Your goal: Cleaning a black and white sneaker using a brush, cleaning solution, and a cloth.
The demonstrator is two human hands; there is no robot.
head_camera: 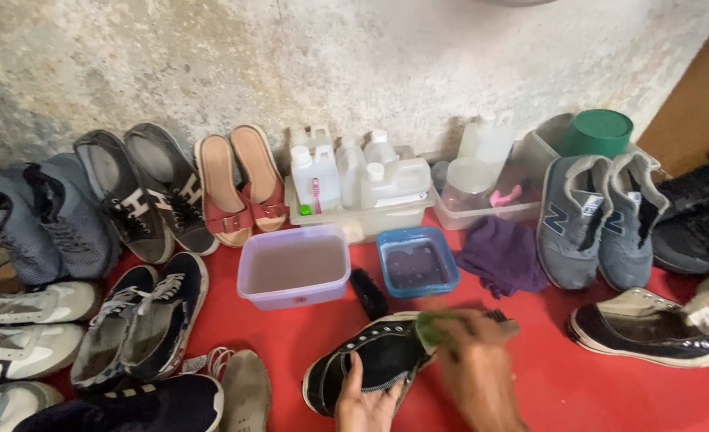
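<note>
Scrubbing: a black sneaker [370, 364] lies on the red floor [546, 384] at the bottom middle of the view, toe pointing left, its white sole edge showing.
Left hand [368, 404]: fingers lie spread on the sneaker's near side and press it down; the grip is flat on the upper, not wrapped around it.
Right hand [474, 360]: closed around a green brush or pad [434, 326] at the sneaker's heel end; the hand is blurred, so what the green thing is I cannot tell for sure.
Water: a lilac tub [293, 266] of cloudy liquid and a smaller blue tub [417, 262] of dark liquid stand just beyond the sneaker; a black brush [368, 293] lies between them.
Cloth: a purple rag [502, 254] sits crumpled to the right of the blue tub.
Supplies: white bottles [354, 172] stand in a clear tray against the wall; a green bucket [597, 132] sits farther right.
Progress, as I judge it: cleaning of this 1 sneaker is under way, neither clearly begun nor clearly finished; its upper looks dark and damp, though wetness is hard to confirm.
Left to do, as I judge it: a matching black sneaker [650, 324] lies well apart at right, and many pairs line the left side and the wall, among them grey trainers [598, 220] and red sandals [242, 184]; none is being handled.
</note>
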